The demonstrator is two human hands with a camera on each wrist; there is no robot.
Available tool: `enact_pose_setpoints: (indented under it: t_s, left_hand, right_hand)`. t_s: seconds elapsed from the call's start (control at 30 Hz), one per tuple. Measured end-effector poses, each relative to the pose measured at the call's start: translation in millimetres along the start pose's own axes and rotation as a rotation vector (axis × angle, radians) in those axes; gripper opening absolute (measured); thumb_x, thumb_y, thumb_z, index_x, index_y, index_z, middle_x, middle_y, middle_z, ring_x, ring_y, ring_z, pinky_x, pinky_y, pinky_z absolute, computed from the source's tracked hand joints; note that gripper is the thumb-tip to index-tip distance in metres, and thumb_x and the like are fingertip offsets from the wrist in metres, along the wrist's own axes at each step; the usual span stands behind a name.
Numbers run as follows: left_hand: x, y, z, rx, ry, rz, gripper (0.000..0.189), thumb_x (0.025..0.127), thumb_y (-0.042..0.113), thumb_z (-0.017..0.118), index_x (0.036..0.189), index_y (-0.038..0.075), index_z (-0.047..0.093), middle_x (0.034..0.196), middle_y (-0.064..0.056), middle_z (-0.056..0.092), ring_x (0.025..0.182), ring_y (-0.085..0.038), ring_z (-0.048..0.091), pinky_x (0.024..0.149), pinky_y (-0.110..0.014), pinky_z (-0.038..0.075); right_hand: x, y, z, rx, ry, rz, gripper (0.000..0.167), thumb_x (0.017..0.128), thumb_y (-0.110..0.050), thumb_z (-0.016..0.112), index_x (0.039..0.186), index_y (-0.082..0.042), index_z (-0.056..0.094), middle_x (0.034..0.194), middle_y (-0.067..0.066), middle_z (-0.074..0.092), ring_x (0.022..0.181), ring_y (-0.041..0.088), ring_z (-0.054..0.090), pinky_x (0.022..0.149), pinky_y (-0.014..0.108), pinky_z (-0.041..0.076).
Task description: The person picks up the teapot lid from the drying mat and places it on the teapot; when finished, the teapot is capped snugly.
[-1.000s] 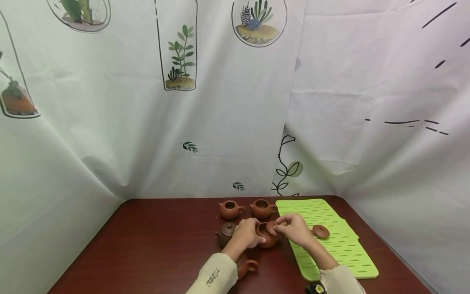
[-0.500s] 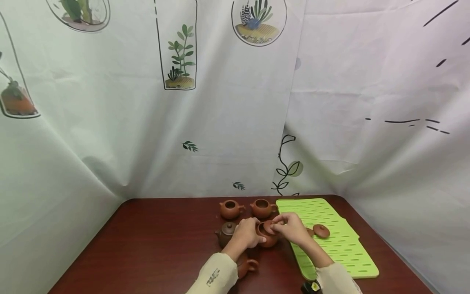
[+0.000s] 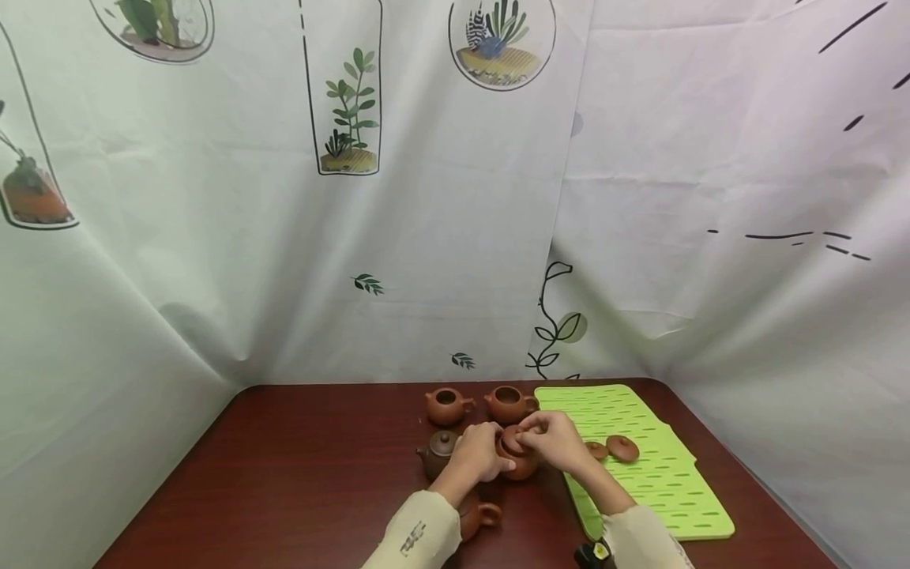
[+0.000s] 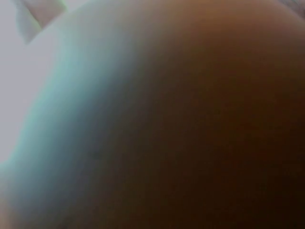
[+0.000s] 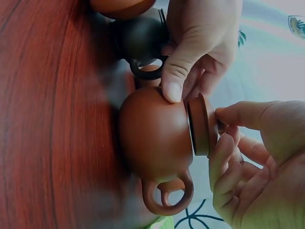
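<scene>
A reddish-brown clay teapot (image 5: 153, 136) stands on the table, its looped handle turned toward my right side. My left hand (image 3: 476, 453) grips the pot by its far left side, the thumb on its shoulder in the right wrist view. Over the mouth, my right hand (image 3: 558, 442) pinches the knob of a matching lid (image 5: 204, 125) between thumb and fingers. The lid's lower rim is at the opening, slightly tilted; a thin gap shows on one side. The left wrist view is dark and blurred.
Two lidless clay teapots (image 3: 445, 405) stand at the back. A dark teapot (image 3: 439, 453) with its lid on is left of my left hand, and another reddish teapot (image 3: 478, 515) is partly behind my forearm. Two loose lids (image 3: 622, 449) lie on a green mat (image 3: 668, 482) at right.
My right hand has carried the lid leftward and down, from the right of the teapot's mouth to over it. The left hand has kept its grip on the pot.
</scene>
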State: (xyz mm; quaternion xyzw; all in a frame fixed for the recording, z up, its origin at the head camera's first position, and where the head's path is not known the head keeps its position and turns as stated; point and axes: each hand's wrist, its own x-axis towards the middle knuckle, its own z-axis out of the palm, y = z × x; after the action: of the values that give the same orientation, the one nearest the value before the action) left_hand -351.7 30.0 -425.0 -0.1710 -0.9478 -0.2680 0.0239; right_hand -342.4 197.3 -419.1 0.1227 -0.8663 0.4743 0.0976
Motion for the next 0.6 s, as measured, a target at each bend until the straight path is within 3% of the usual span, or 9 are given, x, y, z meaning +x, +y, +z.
enact_pose_setpoints:
  t_s: [0.33,0.6]
  left_hand:
    - [1.0,-0.2,1.6,0.040,0.014,0.002,0.049,0.078,0.033,0.087,0.115,0.007,0.068,0.108,-0.009,0.069,0.106,-0.029,0.063,0.088,-0.044,0.050]
    - [0.4,-0.3,2.2,0.051,0.022,0.010,0.048,0.077,0.032,0.087,0.113,0.007,0.068,0.106,-0.009,0.068,0.104,-0.029,0.063,0.086,-0.045,0.050]
  right_hand:
    - [1.7,-0.4,6.5,0.015,-0.030,-0.028,0.006,0.085,0.002,0.070,0.089,0.002,0.073,0.078,0.007,0.071,0.064,0.014,0.062,0.056,0.025,0.049]
    - [2.1,1.4,7.5,0.006,-0.021,-0.022,0.004,0.086,0.000,0.072,0.089,0.002,0.073,0.075,0.005,0.069,0.066,0.015,0.062,0.056,0.025,0.049]
